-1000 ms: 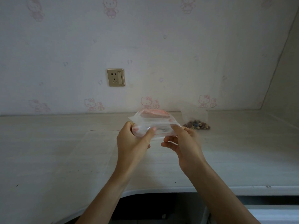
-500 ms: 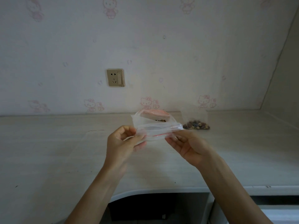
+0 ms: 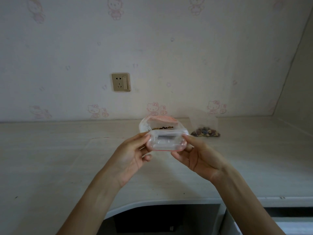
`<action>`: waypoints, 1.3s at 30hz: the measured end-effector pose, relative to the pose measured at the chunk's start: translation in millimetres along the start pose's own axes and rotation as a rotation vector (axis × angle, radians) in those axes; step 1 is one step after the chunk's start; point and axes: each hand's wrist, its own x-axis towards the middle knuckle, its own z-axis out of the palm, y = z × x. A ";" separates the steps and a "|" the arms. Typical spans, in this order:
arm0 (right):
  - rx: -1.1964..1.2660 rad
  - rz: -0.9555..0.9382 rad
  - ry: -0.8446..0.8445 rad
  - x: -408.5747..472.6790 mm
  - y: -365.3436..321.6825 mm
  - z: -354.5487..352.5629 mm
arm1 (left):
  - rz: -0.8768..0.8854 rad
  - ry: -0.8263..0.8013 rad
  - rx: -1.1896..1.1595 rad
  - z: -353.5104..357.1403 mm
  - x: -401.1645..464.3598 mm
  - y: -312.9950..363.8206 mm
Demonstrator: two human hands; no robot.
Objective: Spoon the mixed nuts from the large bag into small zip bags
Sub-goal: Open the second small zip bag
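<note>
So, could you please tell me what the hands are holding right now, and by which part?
Both hold one small clear zip bag above the desk: the left hand pinches its left end, the right hand its right end, near the opening.

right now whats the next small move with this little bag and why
Probably set the small zip bag down by the large bag to free a hand: left hand and right hand both pinch its opened mouth, and no spoon shows.

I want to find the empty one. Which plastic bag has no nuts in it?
The small zip bag pinched between the left hand and right hand. The large bag behind it and the bag lying on the table both show nuts.
</note>
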 end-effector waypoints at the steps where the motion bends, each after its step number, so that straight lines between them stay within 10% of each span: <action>1: -0.019 -0.004 -0.013 -0.8 0.4 -1.0 | 0.007 0.014 0.034 1.3 1.2 -1.4; 12: -0.004 -0.025 -0.088 1.0 -0.3 -1.3 | -0.155 0.034 -0.180 0.4 1.3 0.7; 19: -0.561 -0.259 0.006 -5.9 6.8 7.9 | 0.136 0.264 0.410 11.2 0.5 -9.2; 31: -0.705 -0.548 0.600 11.2 25.2 18.4 | 0.355 0.555 0.736 12.6 13.4 -28.8; 39: -0.862 -0.588 0.447 6.7 13.4 14.3 | 0.540 0.470 0.835 -1.0 10.8 -25.6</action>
